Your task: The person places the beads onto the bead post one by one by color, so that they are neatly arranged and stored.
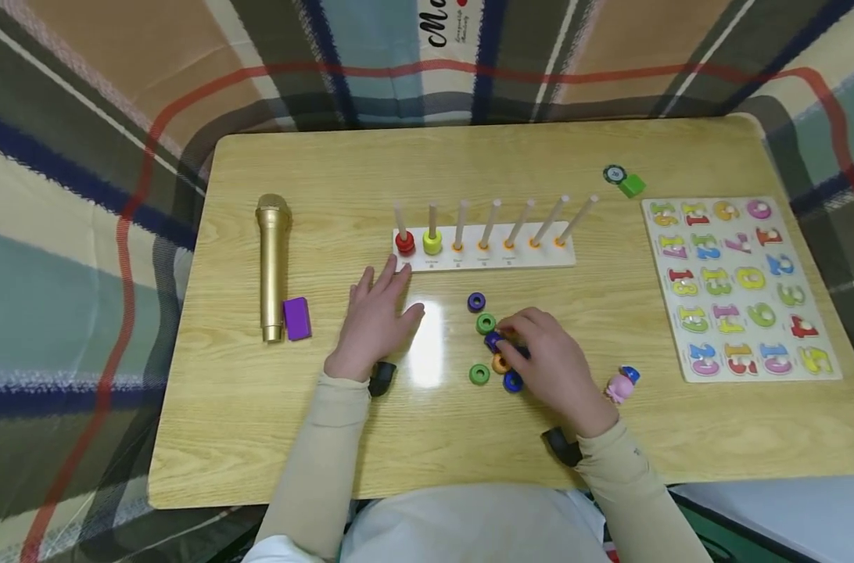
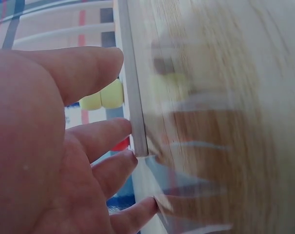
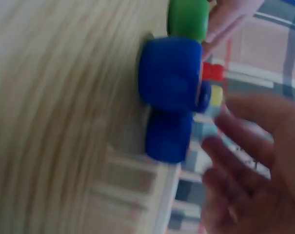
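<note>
Blue ring [image 1: 493,342] under right hand [image 1: 550,367] fingertips, pinched; peg board [image 1: 485,249] beyond; left hand [image 1: 378,320] flat on desk [image 1: 258,422], fingers relaxed.

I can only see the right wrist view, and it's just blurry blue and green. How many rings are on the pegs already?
Observer: Two. A red ring and a yellow ring sit on the two end pegs nearest the left hand.
Operator: What's that left hand doing?
Observer: It lies flat on the table and holds nothing, with its fingertips close to the peg board.
</note>
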Action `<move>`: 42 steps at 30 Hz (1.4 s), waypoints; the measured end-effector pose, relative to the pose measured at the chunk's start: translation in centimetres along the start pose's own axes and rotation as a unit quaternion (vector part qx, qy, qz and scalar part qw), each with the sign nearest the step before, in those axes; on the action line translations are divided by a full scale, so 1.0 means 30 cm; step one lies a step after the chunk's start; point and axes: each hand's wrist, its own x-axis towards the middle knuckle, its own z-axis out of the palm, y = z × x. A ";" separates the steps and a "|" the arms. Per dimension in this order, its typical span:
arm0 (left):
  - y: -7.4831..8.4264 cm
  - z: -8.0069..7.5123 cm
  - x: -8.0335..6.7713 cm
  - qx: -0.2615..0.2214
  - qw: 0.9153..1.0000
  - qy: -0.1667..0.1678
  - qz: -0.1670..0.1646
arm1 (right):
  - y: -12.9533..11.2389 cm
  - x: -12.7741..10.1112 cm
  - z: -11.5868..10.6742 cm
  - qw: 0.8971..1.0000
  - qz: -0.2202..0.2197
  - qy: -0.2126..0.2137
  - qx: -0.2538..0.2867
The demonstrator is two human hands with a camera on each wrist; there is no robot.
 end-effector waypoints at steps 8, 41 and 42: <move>-0.007 0.000 -0.007 -0.007 1.000 0.003 -0.006 | -0.076 0.085 0.057 0.995 0.079 0.001 -0.065; -0.003 0.002 -0.010 0.004 1.000 0.009 0.003 | -0.153 0.345 -0.156 0.983 -0.046 0.169 0.062; -0.003 0.001 -0.009 0.005 1.000 0.009 0.003 | -0.149 0.322 -0.158 0.985 -0.051 0.150 0.062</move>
